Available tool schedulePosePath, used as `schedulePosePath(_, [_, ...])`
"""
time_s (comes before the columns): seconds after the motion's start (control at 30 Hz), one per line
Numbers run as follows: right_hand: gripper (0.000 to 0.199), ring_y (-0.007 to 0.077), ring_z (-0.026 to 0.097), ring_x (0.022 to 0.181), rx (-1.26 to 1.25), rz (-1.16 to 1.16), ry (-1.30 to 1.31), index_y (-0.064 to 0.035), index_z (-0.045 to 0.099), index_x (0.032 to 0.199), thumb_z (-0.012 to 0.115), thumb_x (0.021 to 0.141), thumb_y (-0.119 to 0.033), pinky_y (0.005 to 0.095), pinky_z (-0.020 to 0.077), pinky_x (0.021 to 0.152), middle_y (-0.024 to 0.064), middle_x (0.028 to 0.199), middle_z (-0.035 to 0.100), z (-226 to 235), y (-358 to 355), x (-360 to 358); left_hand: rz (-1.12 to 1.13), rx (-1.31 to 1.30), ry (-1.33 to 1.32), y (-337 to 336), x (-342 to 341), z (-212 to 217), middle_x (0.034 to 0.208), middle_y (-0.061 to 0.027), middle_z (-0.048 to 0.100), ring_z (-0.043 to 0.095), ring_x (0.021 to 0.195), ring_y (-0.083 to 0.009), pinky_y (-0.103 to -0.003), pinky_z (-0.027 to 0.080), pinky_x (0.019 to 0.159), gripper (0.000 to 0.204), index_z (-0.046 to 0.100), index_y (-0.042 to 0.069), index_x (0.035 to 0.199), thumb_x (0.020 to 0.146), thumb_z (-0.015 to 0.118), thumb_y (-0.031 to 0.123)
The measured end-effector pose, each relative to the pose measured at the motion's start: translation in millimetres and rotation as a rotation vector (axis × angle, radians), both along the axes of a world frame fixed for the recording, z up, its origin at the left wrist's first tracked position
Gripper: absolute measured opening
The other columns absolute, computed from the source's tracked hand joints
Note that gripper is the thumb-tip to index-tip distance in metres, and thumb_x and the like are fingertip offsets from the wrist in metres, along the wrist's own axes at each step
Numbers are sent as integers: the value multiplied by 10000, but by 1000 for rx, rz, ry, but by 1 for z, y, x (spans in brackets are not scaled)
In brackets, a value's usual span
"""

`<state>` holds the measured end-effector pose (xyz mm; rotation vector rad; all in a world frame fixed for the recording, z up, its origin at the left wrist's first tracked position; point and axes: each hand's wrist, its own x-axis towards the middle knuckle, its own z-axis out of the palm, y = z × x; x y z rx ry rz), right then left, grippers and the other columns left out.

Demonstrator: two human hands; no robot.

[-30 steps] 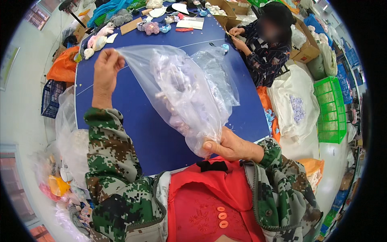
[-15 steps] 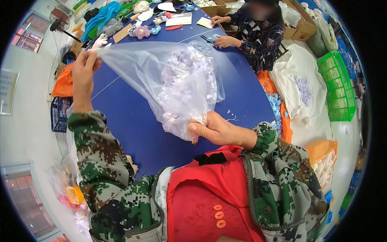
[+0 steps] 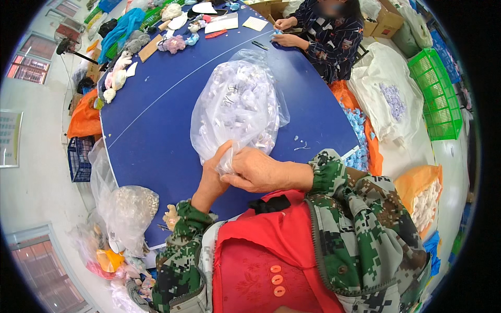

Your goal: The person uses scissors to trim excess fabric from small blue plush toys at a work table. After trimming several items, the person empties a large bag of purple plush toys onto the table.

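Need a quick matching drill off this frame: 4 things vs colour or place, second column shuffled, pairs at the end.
Things:
1. clear plastic bag
2. crate
3. table
4. co-worker's hands

Place or colour:
A. green, on the floor at right
B. blue top
C. far edge of the table, working on small pieces
D. neck pinched by both hands, the left hand and the right hand

Pairs: 1-D, 2-A, 3-B, 4-C

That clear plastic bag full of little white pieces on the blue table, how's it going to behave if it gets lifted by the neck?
The clear plastic bag looks thin and crinkled, so it would probably sag and change shape. Its small loose pieces seem light, likely shifting downward. Both hands, left hand and right hand, pinch the gathered neck; the film may be slippery.
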<state>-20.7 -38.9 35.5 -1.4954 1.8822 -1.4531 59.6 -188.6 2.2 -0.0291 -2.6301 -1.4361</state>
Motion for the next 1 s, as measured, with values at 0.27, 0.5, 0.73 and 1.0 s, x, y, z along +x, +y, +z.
schedulePosePath(0.27, [165,141,513,674,5,-312,-531,-18,554,860,523,821,-175,287,436,621,79,740,544,-57,28,-18,584,341,-47,-54,-72,64,850,-14,558,506,710,-86,-263,406,540,195,567,48,860,859,514,236])
schedulePosePath(0.5, [220,139,523,633,346,-539,-625,-8,568,860,562,797,-219,285,438,601,66,696,570,-146,88,-9,627,812,229,-87,-122,119,787,-13,491,392,571,-73,-242,347,471,165,535,55,877,872,506,217])
schedulePosePath(0.73, [245,174,564,704,405,-446,-639,-15,567,900,578,784,-230,302,456,658,83,751,597,-156,84,-6,332,1035,580,-88,-166,205,663,-16,355,350,561,-104,-252,366,531,187,475,-20,833,910,416,140])
schedulePosePath(1.0, [619,284,519,941,447,-590,-544,-26,425,1182,658,701,-339,364,425,818,212,1093,484,-187,83,-8,245,830,877,-135,-145,271,719,-81,389,424,681,-216,-353,466,736,211,402,-47,800,921,311,101])
